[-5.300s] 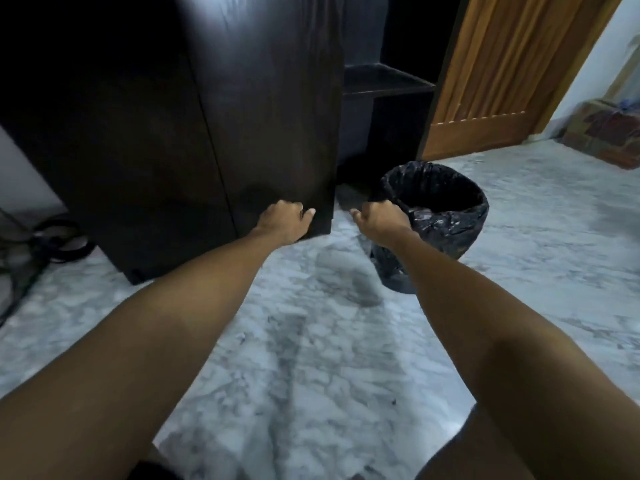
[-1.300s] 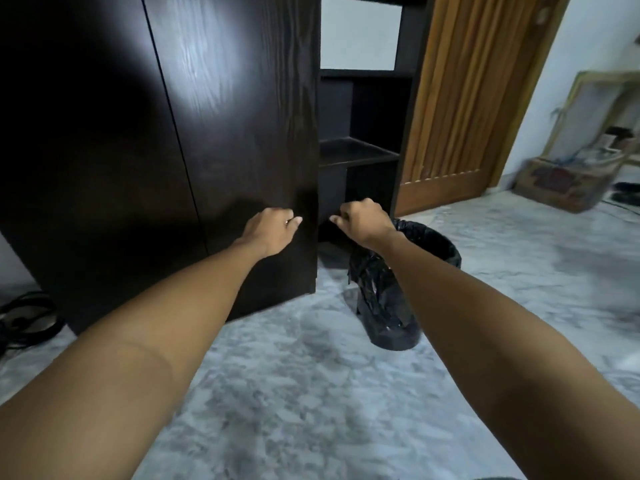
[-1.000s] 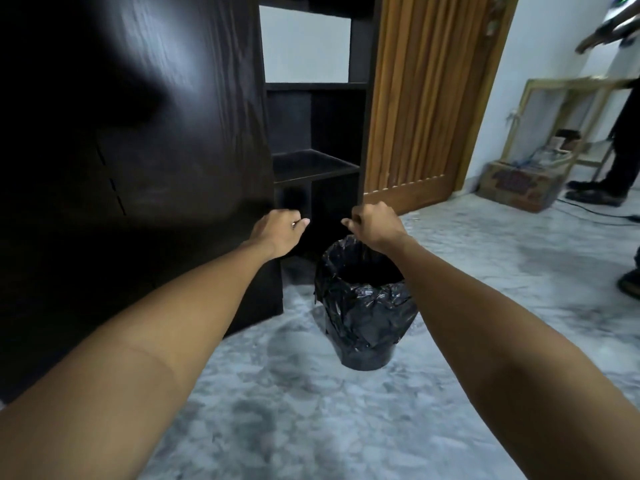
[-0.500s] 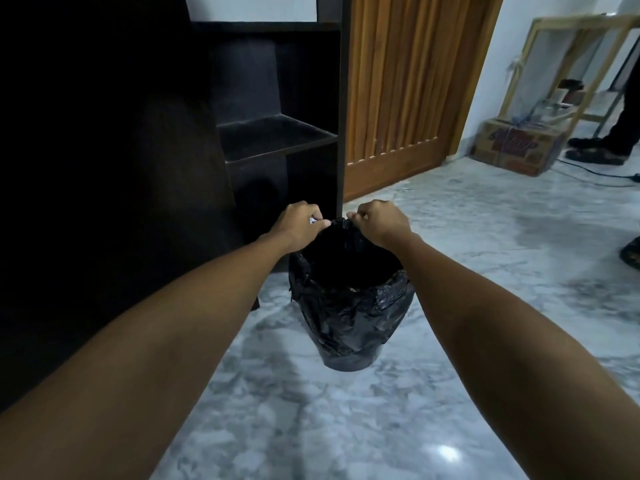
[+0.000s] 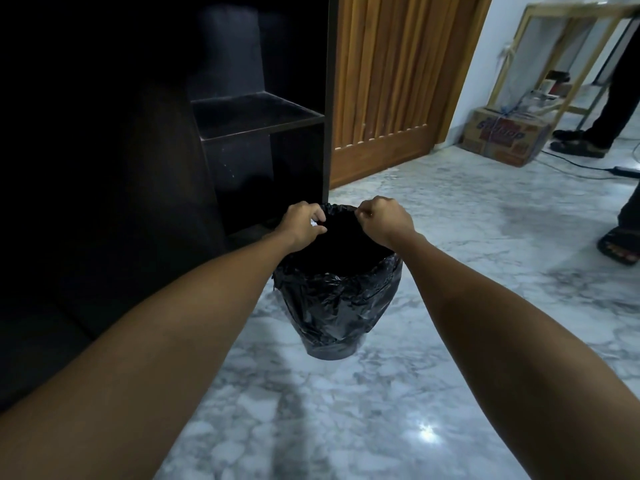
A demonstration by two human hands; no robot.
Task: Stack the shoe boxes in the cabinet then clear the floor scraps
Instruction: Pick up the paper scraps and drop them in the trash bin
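A bin point(image 5: 337, 306) lined with a black bag stands on the marble floor point(image 5: 450, 271) just beside the dark cabinet point(image 5: 263, 114); left hand point(image 5: 303, 225) and right hand point(image 5: 384, 220) hover above its mouth, fingers curled, each seemingly pinching something tiny

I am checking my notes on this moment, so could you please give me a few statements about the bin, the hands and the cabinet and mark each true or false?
1. Both hands are over the mouth of the black-lined bin. True: the left hand and right hand are above its far rim.
2. The bin lies on its side. False: it stands upright on the marble floor.
3. The visible cabinet shelf holds shoe boxes. False: no boxes show on it.
4. A cardboard box sits on the floor by the far wall. True.
5. The wooden door stands left of the cabinet. False: it is to the right.
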